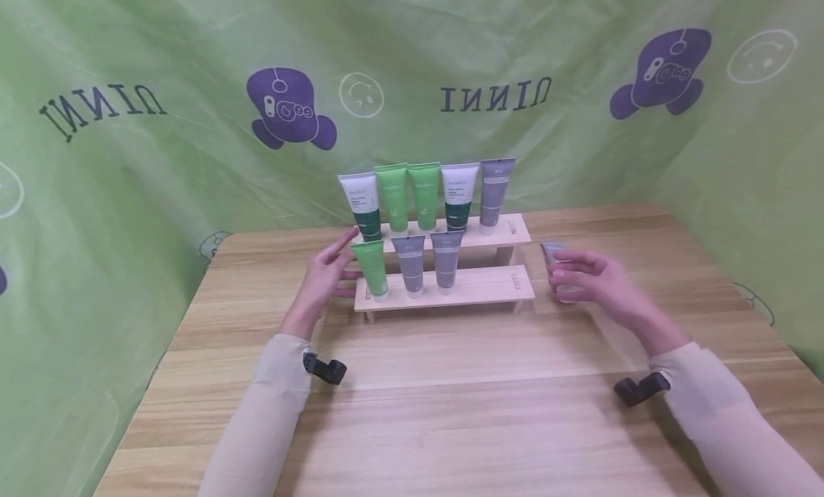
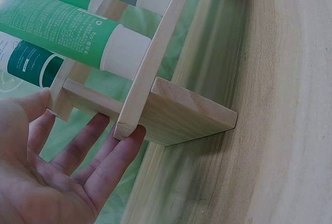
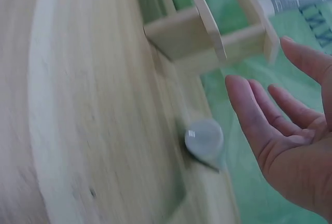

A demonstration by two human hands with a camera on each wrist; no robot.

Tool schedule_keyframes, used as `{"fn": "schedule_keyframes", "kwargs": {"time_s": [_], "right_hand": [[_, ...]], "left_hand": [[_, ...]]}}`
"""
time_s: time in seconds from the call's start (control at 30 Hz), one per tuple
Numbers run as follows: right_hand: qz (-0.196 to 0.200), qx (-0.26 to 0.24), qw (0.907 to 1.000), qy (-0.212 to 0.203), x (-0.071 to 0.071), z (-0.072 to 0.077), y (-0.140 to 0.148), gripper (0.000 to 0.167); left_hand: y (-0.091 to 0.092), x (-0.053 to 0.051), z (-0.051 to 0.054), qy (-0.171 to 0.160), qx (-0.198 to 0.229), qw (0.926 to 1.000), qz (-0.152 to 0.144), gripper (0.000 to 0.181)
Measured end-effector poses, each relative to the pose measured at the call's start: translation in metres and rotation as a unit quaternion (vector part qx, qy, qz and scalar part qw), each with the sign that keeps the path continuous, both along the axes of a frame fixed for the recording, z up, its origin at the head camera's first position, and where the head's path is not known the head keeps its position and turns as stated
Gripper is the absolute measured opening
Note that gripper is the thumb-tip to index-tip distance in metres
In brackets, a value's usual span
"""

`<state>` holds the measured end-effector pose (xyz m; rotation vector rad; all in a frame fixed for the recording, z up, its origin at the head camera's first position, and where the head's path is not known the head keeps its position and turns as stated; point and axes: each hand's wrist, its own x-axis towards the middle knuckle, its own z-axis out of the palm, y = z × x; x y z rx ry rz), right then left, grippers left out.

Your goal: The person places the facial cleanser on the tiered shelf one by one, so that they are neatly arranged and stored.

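A two-tier wooden stand (image 1: 465,294) holds upright squeeze tubes. On its lower step stand a green tube (image 1: 371,269) and two grey tubes (image 1: 410,265); several green, white-and-green and grey tubes line the upper step. My left hand (image 1: 324,272) touches the stand's left end, the thumb at the upper board and fairly straight fingertips against the lower board (image 2: 155,63). To the right of the stand my right hand (image 1: 595,282) hovers with fingers extended, holding nothing. A grey tube (image 1: 550,251), partly hidden behind it, lies on the table, its round cap (image 3: 204,138) facing the right wrist camera.
The wooden table (image 1: 450,411) stretches in front of the stand. Behind and on both sides hangs a green printed curtain (image 1: 412,39), close behind the upper step. Black wrist cameras (image 1: 325,368) sit on both sleeves.
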<state>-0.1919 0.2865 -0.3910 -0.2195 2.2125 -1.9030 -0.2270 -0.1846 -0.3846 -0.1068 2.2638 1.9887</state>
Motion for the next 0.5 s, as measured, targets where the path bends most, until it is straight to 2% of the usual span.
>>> {"fn": "schedule_keyframes", "kwargs": {"time_s": [0.17, 0.4, 0.5], "right_hand": [[0.009, 0.006, 0.9993, -0.035, -0.008, -0.004, 0.018, 0.065], [0.024, -0.045, 0.9939, -0.098, -0.021, -0.009, 0.044, 0.064], [0.026, -0.045, 0.9917, -0.118, -0.025, -0.008, 0.05, 0.066]], "left_hand": [[-0.001, 0.0, 0.0, 0.001, -0.001, 1.0, -0.002, 0.05], [-0.001, 0.0, -0.001, 0.002, 0.001, 1.0, -0.007, 0.049], [-0.002, -0.001, -0.001, 0.002, 0.001, 1.0, -0.008, 0.049]]}}
